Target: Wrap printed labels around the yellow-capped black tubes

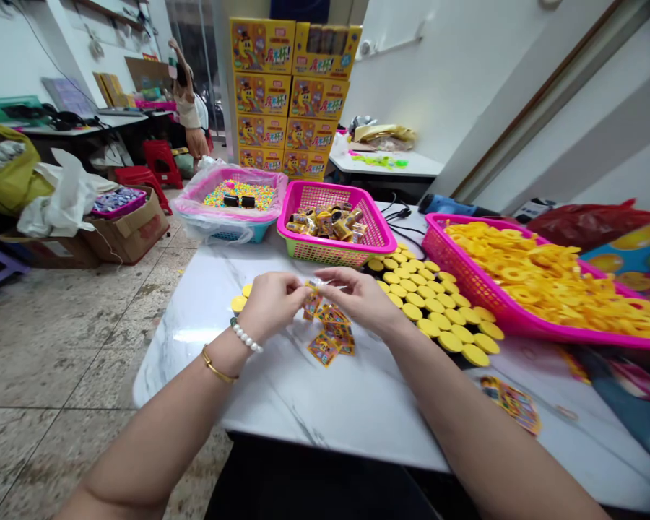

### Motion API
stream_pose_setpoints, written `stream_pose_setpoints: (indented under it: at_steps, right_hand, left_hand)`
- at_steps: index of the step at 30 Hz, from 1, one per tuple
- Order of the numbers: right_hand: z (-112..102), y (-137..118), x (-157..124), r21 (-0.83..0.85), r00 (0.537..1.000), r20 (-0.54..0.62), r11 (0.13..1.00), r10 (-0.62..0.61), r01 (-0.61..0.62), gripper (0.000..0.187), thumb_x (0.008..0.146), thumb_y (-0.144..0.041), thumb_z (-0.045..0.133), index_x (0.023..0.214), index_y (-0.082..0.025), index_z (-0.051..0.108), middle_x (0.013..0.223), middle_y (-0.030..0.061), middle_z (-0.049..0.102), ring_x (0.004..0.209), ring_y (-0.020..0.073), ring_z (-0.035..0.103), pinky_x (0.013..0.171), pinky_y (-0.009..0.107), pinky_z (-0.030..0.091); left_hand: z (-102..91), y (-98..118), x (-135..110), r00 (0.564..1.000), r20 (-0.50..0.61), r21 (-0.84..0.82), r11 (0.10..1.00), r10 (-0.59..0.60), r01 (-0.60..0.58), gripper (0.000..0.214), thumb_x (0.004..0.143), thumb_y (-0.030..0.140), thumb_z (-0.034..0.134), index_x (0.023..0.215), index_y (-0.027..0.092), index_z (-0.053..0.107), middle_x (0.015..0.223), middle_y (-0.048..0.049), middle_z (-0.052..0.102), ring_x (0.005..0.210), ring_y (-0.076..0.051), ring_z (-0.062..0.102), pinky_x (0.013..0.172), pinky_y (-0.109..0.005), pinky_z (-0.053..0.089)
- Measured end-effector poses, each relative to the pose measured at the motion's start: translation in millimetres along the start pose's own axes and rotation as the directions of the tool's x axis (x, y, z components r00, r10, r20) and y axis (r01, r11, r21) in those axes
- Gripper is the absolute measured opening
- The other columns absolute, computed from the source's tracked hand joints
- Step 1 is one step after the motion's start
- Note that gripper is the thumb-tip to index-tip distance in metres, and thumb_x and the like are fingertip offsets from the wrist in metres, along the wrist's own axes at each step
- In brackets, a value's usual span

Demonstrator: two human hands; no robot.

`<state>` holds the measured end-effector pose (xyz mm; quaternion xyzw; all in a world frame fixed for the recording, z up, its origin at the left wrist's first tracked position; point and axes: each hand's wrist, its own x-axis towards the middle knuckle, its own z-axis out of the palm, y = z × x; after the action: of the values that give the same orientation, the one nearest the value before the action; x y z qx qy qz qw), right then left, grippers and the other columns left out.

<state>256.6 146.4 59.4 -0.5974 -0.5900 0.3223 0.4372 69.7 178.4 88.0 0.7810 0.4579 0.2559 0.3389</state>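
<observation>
Above the marble-look table [271,390], my left hand [274,300] is closed, thumb and forefinger pinching the edge of a small printed label [313,300] in orange and yellow. My right hand [357,297] meets it from the other side, fingertips closed at the top of the same label. Some clear, shiny material shows between the fingertips, too small to make out. Just below the hands lies a loose pile of similar printed labels [325,348]. Yellow-topped black cups [438,321] stand in rows right of my right hand; a few yellow tops [239,303] show beyond my left hand.
A pink basket [382,227] holds small wrapped cups; left of it, a plastic-lined basket [189,198] holds coloured beads. At right, a pink basket [436,245] is heaped with yellow rings. Printed cartons [263,94] are stacked behind. A person [189,108] stands far back.
</observation>
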Motion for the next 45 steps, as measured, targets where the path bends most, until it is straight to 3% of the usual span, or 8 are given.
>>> stream_pose_setpoints:
  at_steps: [2,4,10,13,17,20,34,45]
  right_hand:
    - [-2,-3,1,0.034,0.989,-0.147,0.999,0.031,-0.026,0.041,0.076,-0.048,0.072,0.103,-0.017,0.073,0.097,0.0087,0.074,0.083,0.0191,0.065,0.075,0.032,0.051]
    - [-1,-6,0,0.095,0.982,-0.169,0.993,0.083,-0.068,0.043,0.075,-0.053,0.072,0.096,-0.016,0.074,0.088,0.0074,0.073,0.079,0.0181,0.063,0.07,0.031,0.049]
    - [17,-10,-8,0.461,0.957,0.205,0.842,0.207,-0.281,0.045,0.062,-0.056,0.082,0.078,-0.017,0.068,0.071,0.0021,0.067,0.058,0.0112,0.054,0.052,0.024,0.04]
    - [25,-6,-9,0.544,0.976,0.119,0.81,0.18,-0.216,0.045,0.064,-0.056,0.081,0.072,-0.018,0.06,0.062,-0.0035,0.057,0.049,0.0069,0.044,0.046,0.021,0.031]
    - [24,-5,-8,0.504,0.991,-0.054,0.86,0.125,-0.081,0.047,0.07,-0.059,0.077,0.068,-0.02,0.052,0.055,-0.0077,0.044,0.046,0.0057,0.035,0.043,0.021,0.025]
    - [21,-9,-10,0.467,0.99,-0.095,0.883,0.103,-0.047,0.049,0.074,-0.064,0.072,0.069,-0.021,0.051,0.053,-0.0082,0.039,0.045,0.0065,0.033,0.042,0.022,0.024]
    - [24,-11,-15,0.208,0.987,-0.153,0.975,-0.051,0.082,0.055,0.084,-0.073,0.053,0.065,-0.021,0.048,0.056,-0.0054,0.037,0.049,0.0098,0.032,0.046,0.025,0.025]
    - [24,-12,-18,-0.015,0.96,-0.215,0.984,-0.178,0.179,0.055,0.091,-0.069,0.046,0.062,-0.022,0.042,0.058,-0.0036,0.037,0.056,0.0125,0.035,0.053,0.027,0.028]
  left_hand:
    - [-1.8,0,-1,0.998,-0.059,-0.082,0.996,-0.029,0.024,0.029,0.087,0.03,0.057,0.064,0.017,0.07,0.046,0.0001,0.058,0.051,-0.013,0.053,0.054,-0.024,0.035]
    - [-1.6,-1,-1,0.999,-0.033,-0.134,0.99,-0.041,0.036,0.035,0.087,0.035,0.056,0.059,0.018,0.067,0.041,0.0011,0.053,0.046,-0.012,0.049,0.051,-0.024,0.033]
    - [7.0,-6,2,0.995,0.014,-0.349,0.931,-0.103,0.101,0.038,0.085,0.045,0.058,0.059,0.018,0.062,0.037,0.0036,0.048,0.035,-0.009,0.04,0.043,-0.022,0.029]
    - [9.9,-5,1,0.987,-0.113,-0.438,0.898,-0.111,0.051,0.035,0.084,0.047,0.061,0.064,0.018,0.062,0.046,0.0031,0.054,0.036,-0.008,0.041,0.042,-0.022,0.029]
    - [10.2,-1,-4,0.932,-0.361,-0.482,0.862,-0.034,-0.155,0.035,0.087,0.049,0.061,0.069,0.018,0.063,0.051,0.0042,0.053,0.041,-0.008,0.043,0.045,-0.022,0.032]
    - [10.9,2,-10,0.907,-0.42,-0.477,0.847,0.015,-0.235,0.04,0.089,0.051,0.059,0.069,0.018,0.068,0.05,0.0032,0.052,0.045,-0.009,0.045,0.046,-0.023,0.033]
    - [7.7,9,-13,0.886,-0.462,-0.433,0.859,0.048,-0.273,0.036,0.086,0.047,0.064,0.073,0.016,0.077,0.054,-0.0008,0.059,0.05,-0.01,0.05,0.047,-0.023,0.036]
    - [7.4,10,-9,0.965,-0.255,-0.578,0.81,-0.066,-0.097,0.034,0.075,0.049,0.072,0.069,0.016,0.071,0.061,-0.0009,0.064,0.054,-0.01,0.053,0.048,-0.021,0.039]
